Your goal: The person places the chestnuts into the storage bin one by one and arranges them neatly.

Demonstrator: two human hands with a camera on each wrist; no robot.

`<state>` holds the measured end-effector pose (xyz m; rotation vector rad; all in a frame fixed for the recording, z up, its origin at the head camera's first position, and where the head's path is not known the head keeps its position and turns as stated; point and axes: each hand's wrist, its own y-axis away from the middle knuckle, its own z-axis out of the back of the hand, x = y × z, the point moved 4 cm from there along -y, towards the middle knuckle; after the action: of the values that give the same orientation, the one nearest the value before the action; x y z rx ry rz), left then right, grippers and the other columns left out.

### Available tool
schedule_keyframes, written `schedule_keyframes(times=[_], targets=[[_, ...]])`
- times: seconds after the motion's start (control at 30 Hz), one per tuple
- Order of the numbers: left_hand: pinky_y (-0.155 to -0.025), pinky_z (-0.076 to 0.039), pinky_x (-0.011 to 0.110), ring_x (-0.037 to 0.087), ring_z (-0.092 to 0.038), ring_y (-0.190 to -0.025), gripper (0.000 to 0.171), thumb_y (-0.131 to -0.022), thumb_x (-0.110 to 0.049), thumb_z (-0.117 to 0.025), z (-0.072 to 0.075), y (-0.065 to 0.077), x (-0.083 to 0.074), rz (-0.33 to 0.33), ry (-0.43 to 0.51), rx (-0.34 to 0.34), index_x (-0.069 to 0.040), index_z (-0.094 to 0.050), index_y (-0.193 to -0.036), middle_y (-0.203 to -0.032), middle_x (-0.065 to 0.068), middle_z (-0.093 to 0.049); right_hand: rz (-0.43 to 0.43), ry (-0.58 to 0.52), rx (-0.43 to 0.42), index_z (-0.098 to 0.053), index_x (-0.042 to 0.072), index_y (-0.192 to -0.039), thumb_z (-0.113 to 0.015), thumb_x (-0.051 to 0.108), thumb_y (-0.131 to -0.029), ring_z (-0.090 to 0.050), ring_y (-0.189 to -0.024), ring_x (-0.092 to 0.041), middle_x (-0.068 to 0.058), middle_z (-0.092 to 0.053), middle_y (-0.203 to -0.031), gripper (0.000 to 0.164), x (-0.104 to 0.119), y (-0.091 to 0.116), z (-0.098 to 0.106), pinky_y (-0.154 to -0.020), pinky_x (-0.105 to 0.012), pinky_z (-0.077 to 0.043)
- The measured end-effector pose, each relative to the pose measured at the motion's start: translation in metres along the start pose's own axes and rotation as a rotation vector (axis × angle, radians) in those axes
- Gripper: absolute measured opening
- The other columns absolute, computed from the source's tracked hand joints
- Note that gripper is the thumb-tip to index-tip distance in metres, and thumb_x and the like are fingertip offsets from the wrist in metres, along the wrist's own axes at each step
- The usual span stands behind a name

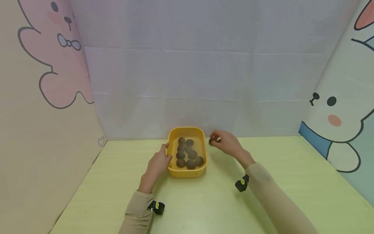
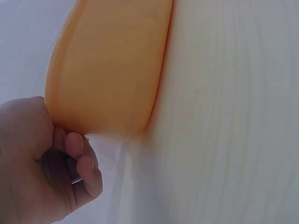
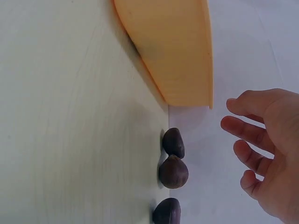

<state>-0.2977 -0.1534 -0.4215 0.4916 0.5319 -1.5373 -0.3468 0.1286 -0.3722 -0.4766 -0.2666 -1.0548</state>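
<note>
A yellow plastic tub [image 1: 187,174] stands on the table, with several round brown chestnuts [image 1: 191,164] lying in it. My left hand [image 1: 158,162] grips the tub's left rim, thumb on the inner side. From the left wrist view, that hand's [image 2: 42,163] fingers are bent against the tub wall [image 2: 107,70]. Right of the tub, my right hand [image 1: 229,143] hovers over loose chestnuts, its fingers spread apart with nothing between them. The right wrist view has three glossy dark chestnuts [image 3: 173,171] on the table, below the hand [image 3: 266,144].
The pale wooden table [image 1: 102,195] meets a white cloth backdrop [image 1: 187,74] just behind the tub. Side panels printed with cartoon animals stand at left and right. Each sleeve carries a small black camera [image 1: 242,184].
</note>
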Motion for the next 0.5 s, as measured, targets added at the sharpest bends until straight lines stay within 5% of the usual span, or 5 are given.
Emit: schedule_keyframes(times=[0.5], targets=[[-0.046,-0.031,0.027,0.015,-0.038,-0.048,0.057,-0.098,-0.02,-0.052,-0.001,0.0,-0.001,0.001,0.001,-0.006,-0.013,-0.036,-0.152,-0.06,0.002,-0.043,-0.08,0.008,-0.04,-0.066,0.002,-0.117,-0.068,0.015,-0.09,-0.062,-0.104,-0.036,-0.016,-0.065,-0.11,0.03,-0.038,0.013,-0.001,-0.088,-0.051,-0.05]])
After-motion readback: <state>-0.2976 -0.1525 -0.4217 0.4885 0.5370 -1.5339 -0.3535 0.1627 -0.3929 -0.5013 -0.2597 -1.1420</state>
